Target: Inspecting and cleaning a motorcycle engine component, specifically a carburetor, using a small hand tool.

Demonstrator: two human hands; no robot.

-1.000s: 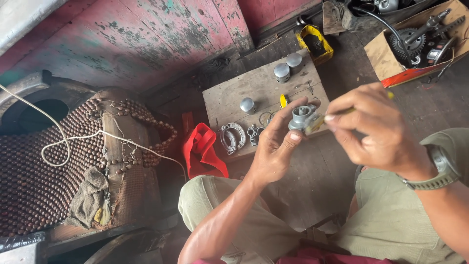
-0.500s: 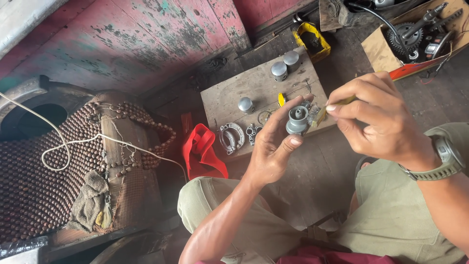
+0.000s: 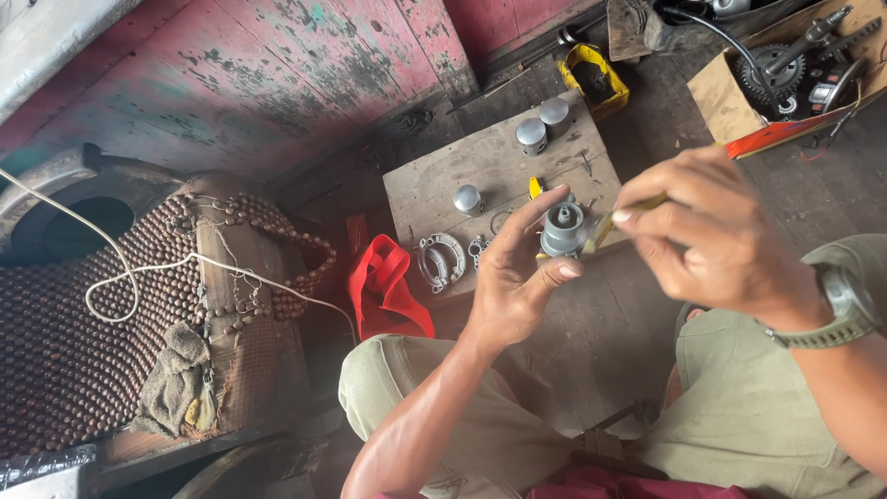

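Pinching a dull grey, round metal part [image 3: 564, 228] between thumb and fingers, the left hand [image 3: 514, 282] holds it beside the right hand [image 3: 711, 236], closed around a yellow-handled tool [image 3: 602, 228] touching it; beyond lies a scuffed wooden board [image 3: 443, 180].

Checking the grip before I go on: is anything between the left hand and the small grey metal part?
Nothing visible: the left hand holds the grey metal part directly in its fingertips, and the right hand brings a yellow-handled tool to its side.

Left hand [image 3: 513, 286] grips a grey metal part [image 3: 563, 228] (right hand [image 3: 711, 236] alongside).
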